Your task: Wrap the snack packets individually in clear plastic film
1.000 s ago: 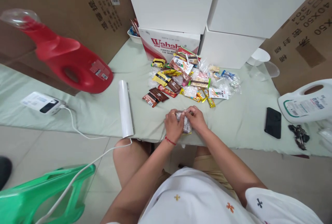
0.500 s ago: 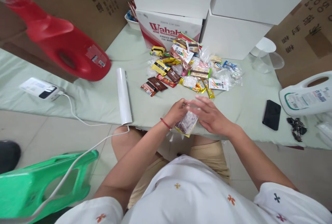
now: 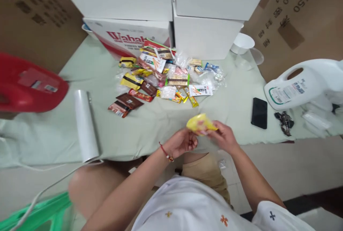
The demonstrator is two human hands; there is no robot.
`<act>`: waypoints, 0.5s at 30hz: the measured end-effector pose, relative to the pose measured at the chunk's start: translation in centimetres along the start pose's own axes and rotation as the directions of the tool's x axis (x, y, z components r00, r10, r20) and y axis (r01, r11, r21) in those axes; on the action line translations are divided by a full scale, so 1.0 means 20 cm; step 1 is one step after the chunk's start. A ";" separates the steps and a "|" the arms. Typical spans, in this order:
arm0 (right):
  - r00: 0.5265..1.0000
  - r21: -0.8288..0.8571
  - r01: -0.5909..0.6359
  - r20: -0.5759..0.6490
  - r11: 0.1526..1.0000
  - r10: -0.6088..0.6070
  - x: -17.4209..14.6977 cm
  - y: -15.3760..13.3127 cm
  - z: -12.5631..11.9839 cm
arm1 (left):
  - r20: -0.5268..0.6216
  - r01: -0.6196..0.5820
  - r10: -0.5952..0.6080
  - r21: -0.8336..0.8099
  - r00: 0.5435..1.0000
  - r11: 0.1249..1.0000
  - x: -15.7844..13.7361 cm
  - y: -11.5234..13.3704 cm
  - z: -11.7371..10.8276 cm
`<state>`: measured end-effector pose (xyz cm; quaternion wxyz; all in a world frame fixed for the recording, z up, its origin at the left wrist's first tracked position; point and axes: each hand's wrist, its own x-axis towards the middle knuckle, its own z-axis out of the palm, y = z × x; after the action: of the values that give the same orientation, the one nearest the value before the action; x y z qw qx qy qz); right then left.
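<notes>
A yellow snack packet [image 3: 201, 123], blurred by motion, is up near the table's front edge, between my hands. My right hand [image 3: 224, 137] grips its right end, thumb and fingers closed on the wrapper. Against the packet's lower left edge is my left hand [image 3: 184, 143], its fingers curled in; the pinch itself is partly hidden. Beyond them lies a heap of wrapped snacks, with a yellow-and-black packet [image 3: 132, 80], brown packets [image 3: 130, 100], a red bar [image 3: 140, 95] and a white packet [image 3: 200, 90] among them.
At the left are a red jug [image 3: 34, 84] and a white roll [image 3: 86, 125] near a cable. White boxes [image 3: 206, 38] and a Wahaha carton [image 3: 128, 40] stand behind the heap. At right are a black phone [image 3: 259, 113], crumpled dark wrapping [image 3: 284, 122] and a white detergent jug [image 3: 297, 84].
The packet has been raised and turned, so its yellow printed side shows. My right hand has moved onto its right end; my left has shifted to its lower left. The view has swung right.
</notes>
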<state>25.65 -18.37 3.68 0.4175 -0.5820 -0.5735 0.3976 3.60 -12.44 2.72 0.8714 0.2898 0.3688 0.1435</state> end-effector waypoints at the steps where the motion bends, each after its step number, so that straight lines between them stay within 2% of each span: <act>1: 0.986 0.058 -0.091 -0.136 0.994 0.098 0.04 0.04 -0.08 | -0.039 -0.005 0.003 -0.045 0.999 0.999 0.01 0.01 0.00; 2: 0.947 0.133 -0.154 -0.261 0.979 0.185 0.09 0.09 -0.17 | -0.100 -0.046 0.039 -0.068 0.994 0.997 0.02 0.03 -0.01; 4: 0.836 0.277 -0.229 -0.435 0.933 0.334 0.25 0.17 -0.35 | -0.220 -0.163 0.151 -0.036 0.964 0.986 0.02 0.06 -0.03; 7: 0.629 0.394 -0.368 -0.561 0.842 0.538 0.59 0.29 -0.59 | -0.256 -0.190 0.190 0.024 0.948 0.981 0.01 0.11 -0.08; 8: 0.568 0.400 -0.407 -0.593 0.821 0.571 0.72 0.32 -0.66 | -0.257 -0.176 0.179 0.033 0.950 0.984 0.01 0.12 -0.09; 9: 0.528 0.395 -0.434 -0.617 0.810 0.584 0.84 0.34 -0.71 | -0.257 -0.157 0.162 0.037 0.953 0.987 0.00 0.13 -0.11; 10: 0.502 0.382 -0.451 -0.639 0.807 0.583 0.96 0.37 -0.75 | -0.257 -0.136 0.141 0.038 0.956 0.990 0.00 0.13 -0.12; 13: 0.478 0.332 -0.464 -0.687 0.821 0.548 1.33 0.44 -0.86 | -0.245 -0.092 0.094 0.020 0.965 0.996 0.00 0.14 -0.15; 15: 0.497 0.260 -0.448 -0.722 0.855 0.481 1.56 0.48 -0.91 | -0.225 -0.080 0.079 0.003 0.971 0.997 0.01 0.14 -0.16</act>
<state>46.78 12.25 1.16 0.5083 -0.8178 -0.1554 0.2205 1.26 -8.90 2.43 0.8186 0.2835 0.4527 0.2112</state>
